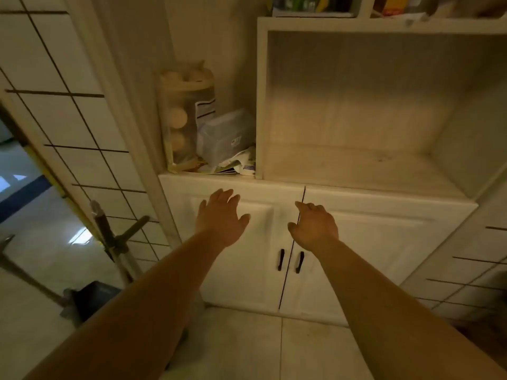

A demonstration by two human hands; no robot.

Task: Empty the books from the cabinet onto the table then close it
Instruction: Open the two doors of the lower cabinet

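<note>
A white cabinet (384,242) stands in front of me with its two lower doors closed. Each door carries a short black handle (281,259) near the middle seam. My left hand (220,218) is stretched out flat before the left door's upper panel, fingers spread. My right hand (315,223) hovers with loosely curled fingers over the top of the seam, above the right door's handle (299,262). Neither hand holds anything. No books and no table are in view; the cabinet's inside is hidden behind the doors.
Above the doors is a big open shelf (356,165) with nothing in it. To its left stand a clear bag of round pale things (181,119), a plastic container (225,135) and loose papers (236,165). A tiled wall (68,105), a stand (118,239) and a dark bin (90,297) are on the left.
</note>
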